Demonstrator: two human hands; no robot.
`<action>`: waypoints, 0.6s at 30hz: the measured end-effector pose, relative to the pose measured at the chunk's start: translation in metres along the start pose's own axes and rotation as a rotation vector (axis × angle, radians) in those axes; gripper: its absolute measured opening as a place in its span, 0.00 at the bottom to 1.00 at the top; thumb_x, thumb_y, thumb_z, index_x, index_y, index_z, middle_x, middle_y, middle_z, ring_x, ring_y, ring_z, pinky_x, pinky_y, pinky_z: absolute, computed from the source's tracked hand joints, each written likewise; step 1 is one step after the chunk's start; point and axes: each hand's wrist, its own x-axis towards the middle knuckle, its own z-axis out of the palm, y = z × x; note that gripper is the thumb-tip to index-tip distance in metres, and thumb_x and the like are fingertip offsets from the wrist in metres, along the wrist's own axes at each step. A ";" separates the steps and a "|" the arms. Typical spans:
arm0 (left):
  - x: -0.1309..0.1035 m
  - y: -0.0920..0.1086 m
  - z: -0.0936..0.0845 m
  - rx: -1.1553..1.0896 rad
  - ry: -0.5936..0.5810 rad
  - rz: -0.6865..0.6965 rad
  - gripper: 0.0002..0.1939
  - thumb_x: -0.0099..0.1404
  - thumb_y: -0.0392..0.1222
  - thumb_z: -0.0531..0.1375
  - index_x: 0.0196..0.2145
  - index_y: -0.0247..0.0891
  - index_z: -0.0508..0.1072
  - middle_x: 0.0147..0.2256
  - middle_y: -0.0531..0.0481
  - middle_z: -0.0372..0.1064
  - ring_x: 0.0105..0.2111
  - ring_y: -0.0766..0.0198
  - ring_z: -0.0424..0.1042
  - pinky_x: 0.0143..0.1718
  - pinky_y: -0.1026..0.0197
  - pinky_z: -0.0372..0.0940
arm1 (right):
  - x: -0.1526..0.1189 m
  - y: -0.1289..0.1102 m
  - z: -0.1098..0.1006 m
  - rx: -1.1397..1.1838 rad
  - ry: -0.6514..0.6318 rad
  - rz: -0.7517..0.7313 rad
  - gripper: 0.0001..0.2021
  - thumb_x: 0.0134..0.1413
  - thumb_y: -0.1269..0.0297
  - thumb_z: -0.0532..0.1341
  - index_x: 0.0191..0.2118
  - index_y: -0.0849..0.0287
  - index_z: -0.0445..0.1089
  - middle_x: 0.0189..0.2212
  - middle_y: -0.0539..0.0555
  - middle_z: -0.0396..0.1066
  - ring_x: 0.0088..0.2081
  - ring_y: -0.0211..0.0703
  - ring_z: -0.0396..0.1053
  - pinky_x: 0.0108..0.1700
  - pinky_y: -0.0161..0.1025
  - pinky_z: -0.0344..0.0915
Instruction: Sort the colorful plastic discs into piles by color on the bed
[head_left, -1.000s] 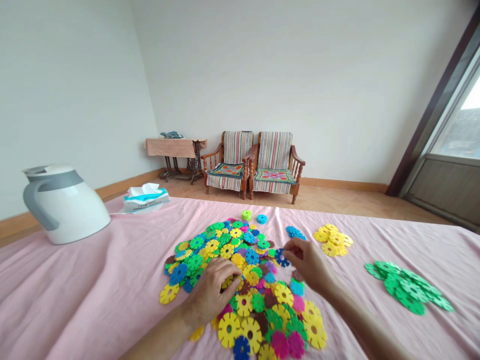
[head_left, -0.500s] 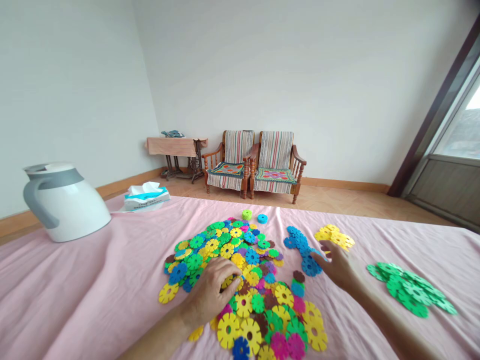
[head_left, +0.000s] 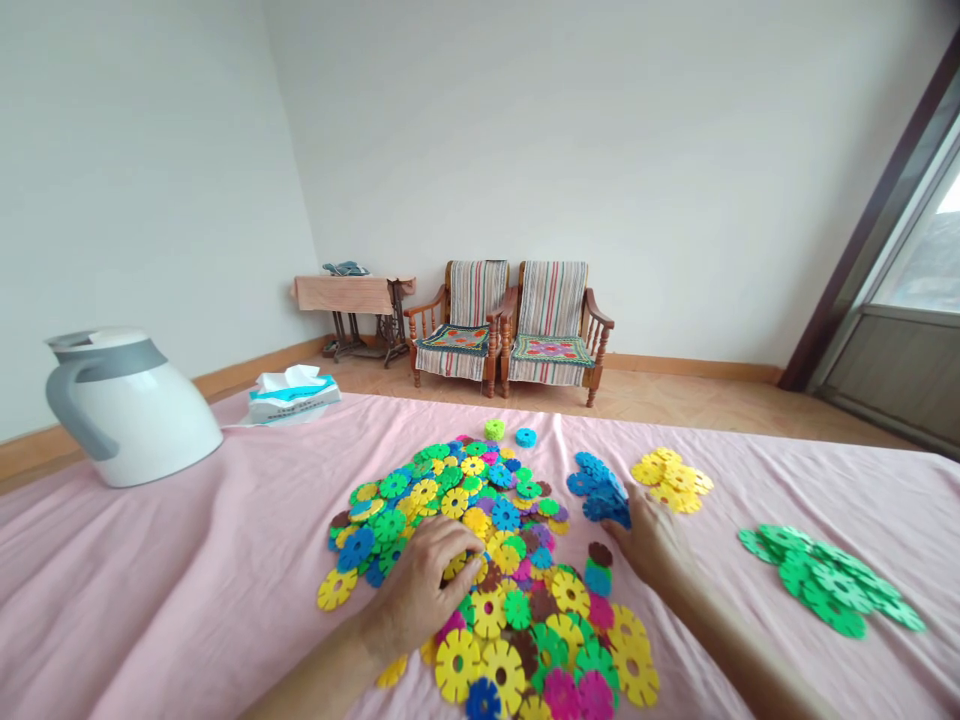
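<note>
My left hand (head_left: pixel 433 572) rests on a large mixed pile of notched plastic snowflake discs (head_left: pixel 454 502), its fingers curled and thumb close to them. A yellow disc shows in the gap by the thumb; whether it is gripped is hidden. My right hand (head_left: pixel 651 535) closes on the near edge of a cluster of blue snowflake discs (head_left: pixel 592 482), thumb in front and fingers behind. Beyond that hand lies a group of yellow discs (head_left: pixel 673 480), and to its right a spread of green discs (head_left: pixel 831 580).
At the pile's far end sit a small lime-green stack (head_left: pixel 494 430) and a blue stack (head_left: pixel 526 437). A short brown, green and blue row (head_left: pixel 598 570) lies right of the pile. On the pink cloth (head_left: pixel 187 590) stand a white jug (head_left: pixel 154 420) and a tissue pack (head_left: pixel 294 399).
My right hand has moved left and slightly nearer, and the near blue discs have shifted up against the rest of their cluster. My left hand stays put.
</note>
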 end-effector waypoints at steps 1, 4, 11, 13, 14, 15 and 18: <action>0.000 0.000 0.000 -0.001 -0.001 0.001 0.05 0.65 0.35 0.57 0.36 0.41 0.72 0.34 0.51 0.73 0.38 0.60 0.71 0.44 0.57 0.63 | 0.004 -0.003 0.002 -0.003 0.007 0.003 0.23 0.47 0.62 0.59 0.51 0.63 0.66 0.38 0.62 0.74 0.43 0.57 0.71 0.43 0.47 0.64; -0.001 -0.002 0.001 -0.003 -0.003 0.009 0.05 0.65 0.36 0.57 0.36 0.41 0.73 0.34 0.50 0.73 0.38 0.60 0.71 0.44 0.56 0.64 | 0.013 -0.008 0.009 -0.038 0.018 -0.013 0.21 0.48 0.62 0.59 0.50 0.59 0.67 0.36 0.58 0.74 0.41 0.54 0.71 0.41 0.44 0.64; -0.002 -0.002 0.001 -0.001 -0.006 0.002 0.05 0.66 0.37 0.56 0.37 0.41 0.73 0.35 0.49 0.73 0.38 0.59 0.71 0.44 0.55 0.64 | 0.006 -0.010 0.000 -0.042 0.055 -0.089 0.22 0.52 0.61 0.55 0.53 0.63 0.62 0.40 0.60 0.70 0.39 0.53 0.71 0.39 0.45 0.66; -0.002 -0.001 0.001 0.005 0.000 -0.003 0.05 0.66 0.37 0.57 0.37 0.41 0.73 0.35 0.49 0.74 0.38 0.59 0.71 0.44 0.54 0.64 | -0.007 -0.011 -0.009 0.009 0.085 -0.163 0.20 0.56 0.59 0.52 0.52 0.62 0.62 0.43 0.61 0.69 0.39 0.51 0.71 0.38 0.44 0.66; -0.002 0.000 0.001 0.007 0.004 -0.007 0.05 0.66 0.37 0.57 0.37 0.41 0.73 0.35 0.49 0.74 0.38 0.58 0.71 0.45 0.54 0.64 | -0.015 -0.013 -0.013 0.048 0.089 -0.190 0.19 0.58 0.58 0.51 0.51 0.61 0.63 0.43 0.61 0.69 0.38 0.50 0.71 0.37 0.44 0.66; -0.002 0.001 0.000 0.009 0.013 -0.010 0.05 0.65 0.37 0.57 0.37 0.41 0.73 0.35 0.49 0.74 0.38 0.58 0.71 0.45 0.54 0.65 | -0.023 -0.014 -0.015 0.095 0.083 -0.204 0.17 0.59 0.57 0.50 0.50 0.59 0.63 0.43 0.59 0.69 0.36 0.47 0.71 0.35 0.42 0.66; -0.001 0.000 0.000 0.009 0.077 -0.026 0.07 0.65 0.37 0.56 0.38 0.41 0.74 0.37 0.48 0.74 0.40 0.58 0.72 0.46 0.54 0.66 | -0.046 -0.018 -0.018 0.223 0.016 -0.176 0.15 0.61 0.55 0.49 0.47 0.55 0.64 0.39 0.55 0.70 0.30 0.42 0.71 0.33 0.39 0.66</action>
